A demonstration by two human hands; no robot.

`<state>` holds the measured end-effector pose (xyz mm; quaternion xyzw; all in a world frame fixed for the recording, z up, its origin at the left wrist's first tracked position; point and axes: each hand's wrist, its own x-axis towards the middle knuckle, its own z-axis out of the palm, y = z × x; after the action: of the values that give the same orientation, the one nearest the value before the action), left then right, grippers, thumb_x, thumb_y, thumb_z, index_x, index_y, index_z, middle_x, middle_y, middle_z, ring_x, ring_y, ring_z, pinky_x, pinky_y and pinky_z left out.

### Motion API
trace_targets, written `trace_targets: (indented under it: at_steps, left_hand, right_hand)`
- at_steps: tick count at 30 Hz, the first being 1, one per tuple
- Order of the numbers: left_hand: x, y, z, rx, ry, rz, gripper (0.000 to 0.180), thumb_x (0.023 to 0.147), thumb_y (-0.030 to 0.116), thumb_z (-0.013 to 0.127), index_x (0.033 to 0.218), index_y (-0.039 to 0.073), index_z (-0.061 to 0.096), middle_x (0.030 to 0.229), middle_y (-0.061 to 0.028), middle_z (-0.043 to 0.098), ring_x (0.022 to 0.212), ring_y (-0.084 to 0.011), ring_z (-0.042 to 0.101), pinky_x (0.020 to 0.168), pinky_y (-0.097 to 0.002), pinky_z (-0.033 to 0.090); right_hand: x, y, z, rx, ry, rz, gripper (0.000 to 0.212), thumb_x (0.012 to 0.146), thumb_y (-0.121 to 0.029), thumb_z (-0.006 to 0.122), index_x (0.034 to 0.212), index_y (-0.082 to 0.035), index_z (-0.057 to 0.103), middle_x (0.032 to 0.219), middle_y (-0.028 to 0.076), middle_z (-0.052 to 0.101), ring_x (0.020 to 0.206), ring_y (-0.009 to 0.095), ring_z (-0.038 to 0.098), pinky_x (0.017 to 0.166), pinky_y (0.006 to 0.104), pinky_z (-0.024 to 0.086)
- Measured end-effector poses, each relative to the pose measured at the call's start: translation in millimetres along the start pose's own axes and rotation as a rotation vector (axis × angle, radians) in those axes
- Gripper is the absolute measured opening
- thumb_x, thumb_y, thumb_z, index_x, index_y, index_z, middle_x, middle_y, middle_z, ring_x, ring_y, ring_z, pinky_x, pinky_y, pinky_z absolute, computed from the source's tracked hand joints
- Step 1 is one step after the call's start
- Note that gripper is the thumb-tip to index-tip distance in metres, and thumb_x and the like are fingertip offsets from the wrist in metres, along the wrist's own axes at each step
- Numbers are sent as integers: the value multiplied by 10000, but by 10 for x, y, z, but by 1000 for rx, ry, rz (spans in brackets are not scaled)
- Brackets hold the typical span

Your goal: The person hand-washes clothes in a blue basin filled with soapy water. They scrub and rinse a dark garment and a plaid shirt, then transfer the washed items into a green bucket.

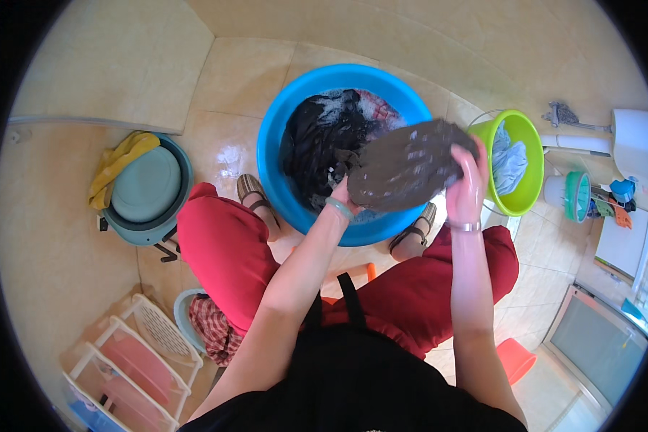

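Observation:
Between my two hands a wet dark grey-brown cloth [407, 165] is stretched above the right side of a large blue basin [270, 162]. My left hand [342, 196] grips its left end, low over the basin; the fingers are partly hidden by the fabric. At the other end my right hand [468, 180] has its fingers bent over the cloth's edge, near the green bucket. Inside the basin lie soaked black clothes [313, 144] with suds and a red-and-white patterned cloth [378, 108]. What the cloth is, a garment or otherwise, I cannot tell.
A lime-green bucket [529, 162] holding light blue cloth [510, 164] stands just right of the basin. Stacked basins [147, 183] with a yellow cloth [115, 169] are at left. A checked cloth [210, 327], a white rack [133, 374] and a red-orange container [515, 360] sit nearer me.

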<state>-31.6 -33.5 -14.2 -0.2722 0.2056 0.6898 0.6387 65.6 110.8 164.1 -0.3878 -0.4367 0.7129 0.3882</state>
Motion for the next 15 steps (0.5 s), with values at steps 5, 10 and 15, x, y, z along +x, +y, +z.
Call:
trace_targets:
  at_steps: [5, 10, 15]
  left_hand:
    - [-137, -75, 229, -60, -54, -90, 380, 941, 271, 537, 1241, 38, 554, 1249, -103, 599, 1139, -253, 562, 1017, -424, 430]
    - [-349, -137, 513, -126, -122, -69, 376, 939, 270, 542, 1233, 38, 558, 1246, -108, 595, 1139, -261, 556, 1020, -415, 426]
    - [-360, -175, 494, -227, -220, -179, 372, 926, 217, 569, 1250, 36, 548, 1261, -100, 587, 1123, -260, 565, 1008, -405, 435]
  right_hand:
    - [843, 909, -492, -303, 33, 98, 527, 829, -119, 711, 1282, 5, 473, 1137, 120, 608, 1016, 176, 571, 877, 304, 471]
    - [453, 1509, -590, 345, -114, 455, 665, 879, -474, 620, 1372, -65, 440, 1345, 109, 500, 1168, 242, 530, 966, 362, 444]
    - [10, 1690, -692, 680, 28, 466, 747, 880, -667, 460, 1361, -95, 461, 1375, 70, 488, 1215, 268, 484, 1024, 409, 399]
